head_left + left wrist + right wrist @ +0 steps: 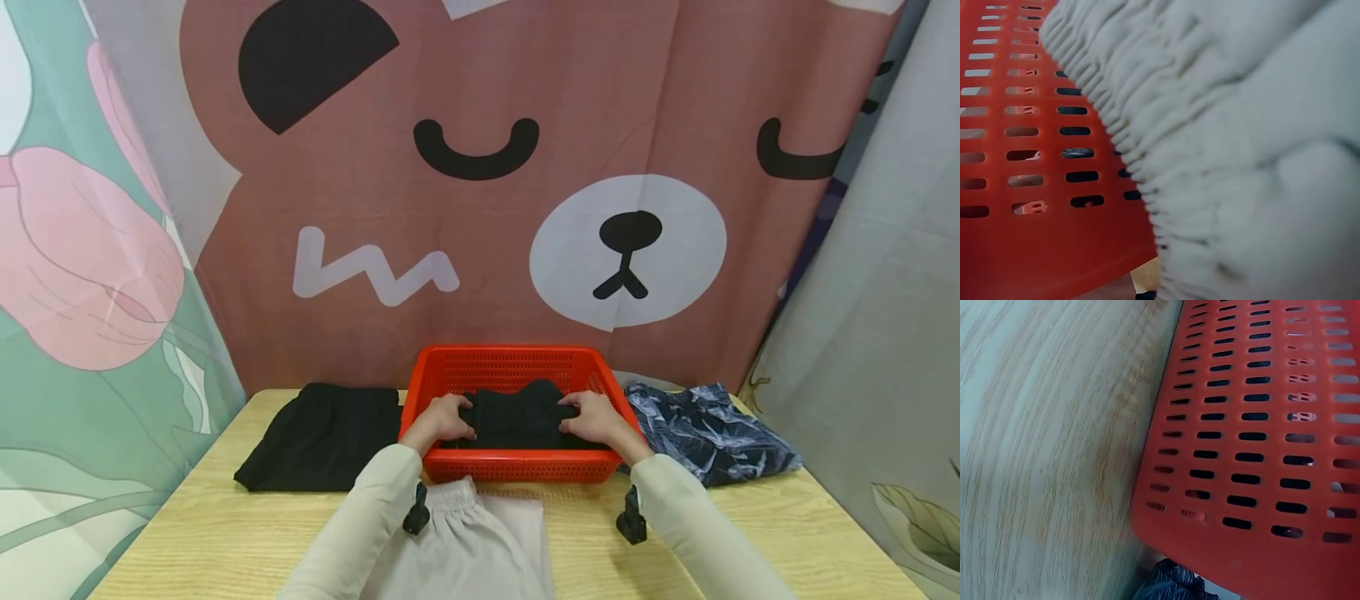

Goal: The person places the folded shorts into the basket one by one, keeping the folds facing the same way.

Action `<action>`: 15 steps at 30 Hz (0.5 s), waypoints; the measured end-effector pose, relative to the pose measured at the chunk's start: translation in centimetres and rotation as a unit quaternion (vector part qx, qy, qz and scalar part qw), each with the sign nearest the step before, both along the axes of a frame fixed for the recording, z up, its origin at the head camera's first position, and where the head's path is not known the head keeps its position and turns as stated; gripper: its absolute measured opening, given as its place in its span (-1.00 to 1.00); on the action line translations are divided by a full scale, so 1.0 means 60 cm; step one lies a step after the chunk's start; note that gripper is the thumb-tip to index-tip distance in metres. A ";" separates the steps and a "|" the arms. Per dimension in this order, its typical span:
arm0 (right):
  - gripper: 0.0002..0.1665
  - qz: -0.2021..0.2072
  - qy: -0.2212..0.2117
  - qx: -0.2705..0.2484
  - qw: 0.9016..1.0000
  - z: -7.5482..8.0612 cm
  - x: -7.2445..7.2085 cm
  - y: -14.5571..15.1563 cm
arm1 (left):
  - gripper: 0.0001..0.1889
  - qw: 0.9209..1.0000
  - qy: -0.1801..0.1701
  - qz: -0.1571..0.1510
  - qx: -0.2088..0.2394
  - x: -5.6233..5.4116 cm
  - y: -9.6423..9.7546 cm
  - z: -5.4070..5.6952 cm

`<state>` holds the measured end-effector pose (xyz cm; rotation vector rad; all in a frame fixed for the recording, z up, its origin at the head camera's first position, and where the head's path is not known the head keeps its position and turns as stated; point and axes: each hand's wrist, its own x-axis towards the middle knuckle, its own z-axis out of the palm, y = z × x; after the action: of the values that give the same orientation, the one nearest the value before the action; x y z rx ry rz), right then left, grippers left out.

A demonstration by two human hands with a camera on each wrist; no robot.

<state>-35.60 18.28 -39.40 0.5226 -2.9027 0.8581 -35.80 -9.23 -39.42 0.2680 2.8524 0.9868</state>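
Note:
Inside the red plastic basket (pixel 517 467) lies a folded black garment (pixel 517 418), its exact kind hidden by the folds. My left hand (pixel 447 419) pinches its left side between thumb and fingers. The opposite side is held the same way by my right hand (pixel 595 418). Both forearms reach over the basket's near rim. In front of the basket lie light beige elastic-waist bottoms (pixel 465 542); their gathered waistband (pixel 1129 106) fills much of the left wrist view. The right wrist view shows the basket's slotted wall (pixel 1235 456), with dark cloth behind the slots.
Black folded clothing (pixel 330 437) lies left of the basket on the wooden table (pixel 172 533). To the right are dark blue leaf-patterned shorts (pixel 708 433). A curtain with a bear print (pixel 480 208) hangs close behind the basket.

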 end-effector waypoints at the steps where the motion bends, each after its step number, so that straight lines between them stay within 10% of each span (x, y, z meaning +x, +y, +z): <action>1: -0.52 0.000 0.003 0.007 1.000 0.000 0.001 -0.001 | -0.45 1.000 0.002 -0.002 -0.006 0.001 0.001 0.001; 15: -0.55 0.001 0.001 0.048 0.999 0.009 0.009 -0.007 | -0.59 0.998 0.025 -0.014 -0.048 0.012 0.003 0.011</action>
<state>-35.05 17.88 -38.86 0.5337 -2.9539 0.7225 -35.09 -9.02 -38.74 0.3282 2.9211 0.8479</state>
